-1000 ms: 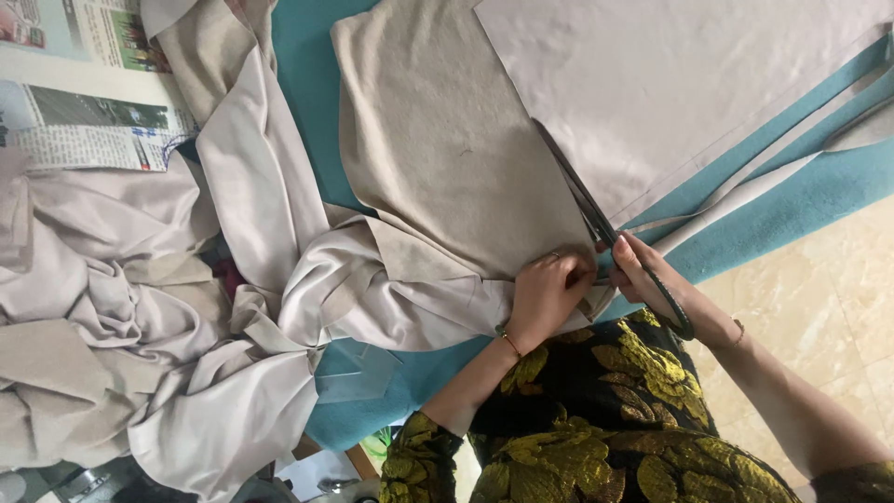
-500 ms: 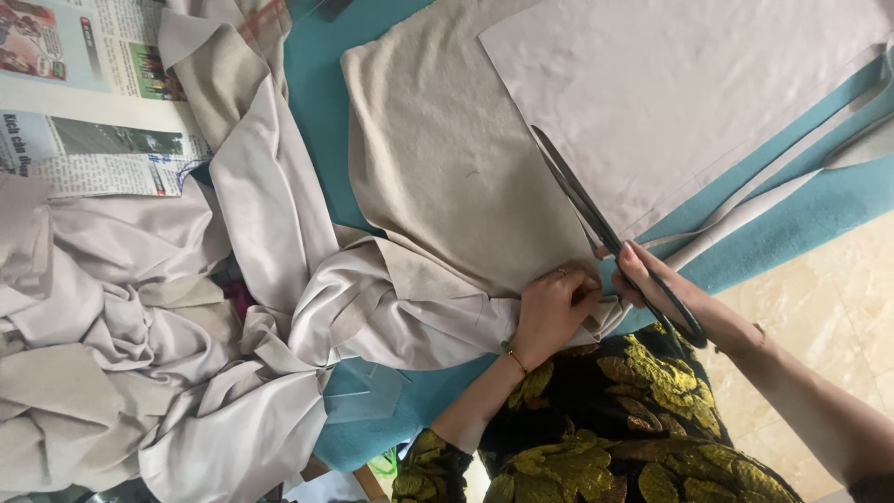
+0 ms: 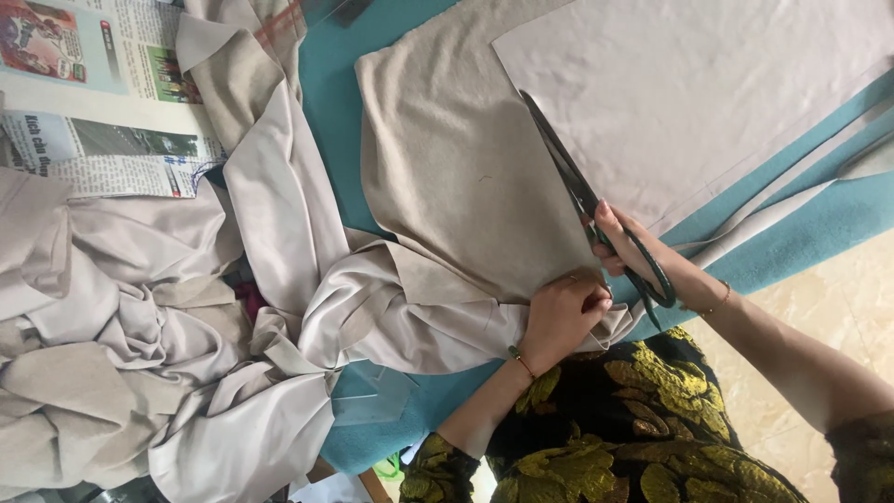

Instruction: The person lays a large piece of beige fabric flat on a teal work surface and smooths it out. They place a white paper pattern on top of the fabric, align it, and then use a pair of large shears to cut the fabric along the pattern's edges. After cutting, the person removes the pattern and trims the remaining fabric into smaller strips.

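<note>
The beige woven cloth lies across your teal table cover. At five o'clock your left hand clenches its edge; slack could skew the cut. Your right hand grips long dark scissors, whose blades may nick those fingers.

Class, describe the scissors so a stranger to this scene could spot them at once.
Start at the teal table and find the flat beige fabric under a pale paper pattern. Along the pattern's edge lie the scissors, in the right hand: long, dark blades, the only metal tool.

Packages, labels, signs, screens: none in view.
Nearest printed matter: newspaper sheets, far left, white with colour photos, flat.
</note>
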